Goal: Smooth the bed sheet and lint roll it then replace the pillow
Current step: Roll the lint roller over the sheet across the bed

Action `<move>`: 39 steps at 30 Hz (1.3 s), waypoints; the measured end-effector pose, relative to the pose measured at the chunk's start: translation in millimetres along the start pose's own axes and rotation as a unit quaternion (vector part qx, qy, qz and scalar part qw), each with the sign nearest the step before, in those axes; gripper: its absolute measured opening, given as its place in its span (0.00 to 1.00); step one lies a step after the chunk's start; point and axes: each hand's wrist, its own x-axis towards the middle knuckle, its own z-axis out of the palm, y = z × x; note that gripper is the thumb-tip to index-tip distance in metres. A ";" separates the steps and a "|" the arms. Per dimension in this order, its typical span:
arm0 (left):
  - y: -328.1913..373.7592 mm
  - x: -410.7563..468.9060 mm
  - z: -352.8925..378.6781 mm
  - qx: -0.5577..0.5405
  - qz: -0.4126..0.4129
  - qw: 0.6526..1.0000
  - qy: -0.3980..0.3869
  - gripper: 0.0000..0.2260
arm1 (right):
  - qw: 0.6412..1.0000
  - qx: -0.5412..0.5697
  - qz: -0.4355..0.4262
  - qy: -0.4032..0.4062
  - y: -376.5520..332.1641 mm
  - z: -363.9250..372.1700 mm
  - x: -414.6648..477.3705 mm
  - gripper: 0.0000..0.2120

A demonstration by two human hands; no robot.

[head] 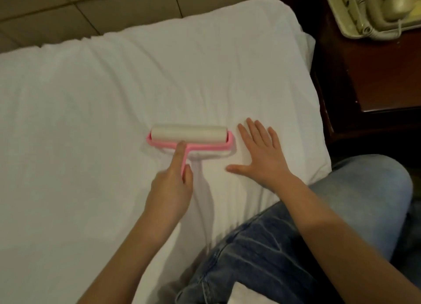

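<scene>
Left hand (pixel 170 185) clamped on pink lint roller (pixel 190 136) handle (index finger laid along it), roll down on bed sheet (pixel 91 98). Right hand (pixel 262 155) flat, fingers spread, just right of it. Open sheet left and far; right bed edge close, nightstand (pixel 364 75) beside it.

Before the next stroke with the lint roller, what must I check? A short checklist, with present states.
1. Left hand holds the lint roller by its handle: ok.
2. Roll touches the bed sheet: ok.
3. Right hand flat on the sheet, beside the roller, apart from it: ok.
4. Sheet ahead is smooth: not ok, creases show.
5. Sticky paper clean: cannot tell.
6. Pillow within reach: cannot tell, not in view.
</scene>
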 end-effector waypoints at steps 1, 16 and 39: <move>6.1 12.7 -0.1 -0.003 0.011 1.000 0.016 0.24 | 1.000 -0.003 0.010 0.000 -0.8 -0.5 0.1 0.48; 3.1 29.9 -21.2 -0.315 -0.017 0.945 0.090 0.23 | 0.987 0.039 0.019 0.158 -7.4 -5.7 33.5 0.30; -16.6 99.3 -46.9 -0.047 -0.029 0.998 0.010 0.25 | 0.992 -0.024 0.048 0.113 -23.4 -7.4 152.1 0.32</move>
